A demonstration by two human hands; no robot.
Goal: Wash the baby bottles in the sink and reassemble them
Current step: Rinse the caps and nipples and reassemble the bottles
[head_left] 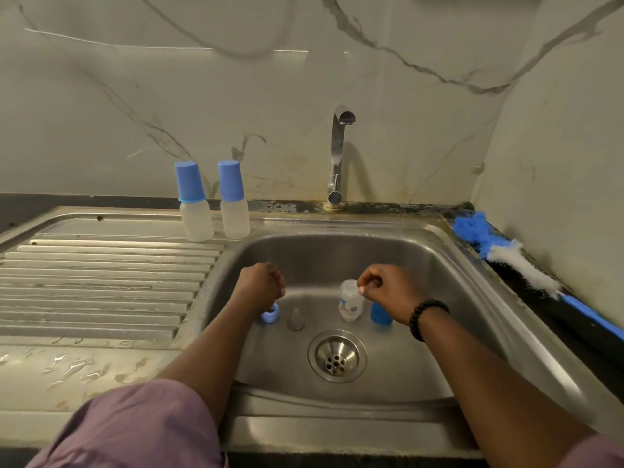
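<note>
A clear bottle body [350,302] with blue print stands in the steel sink [422,251]. Left of it on the sink floor lie a clear nipple [296,319] and a blue screw ring [270,314]; a blue cap [381,315] stands to its right, partly hidden by my right wrist. My left hand [261,285] hovers just above the ring, fingers curled, with nothing seen in it. My right hand [385,289] is curled too, its fingertips right beside the bottle's top; I see no grip on it. Two assembled bottles [196,206] [234,201] with blue caps stand on the drainboard.
The tap [337,153] rises behind the sink with no water running. The drain [337,357] sits in the sink floor near me. A blue and white bottle brush [506,261] lies on the dark counter at the right. The ribbed drainboard [101,282] spreads out to the left.
</note>
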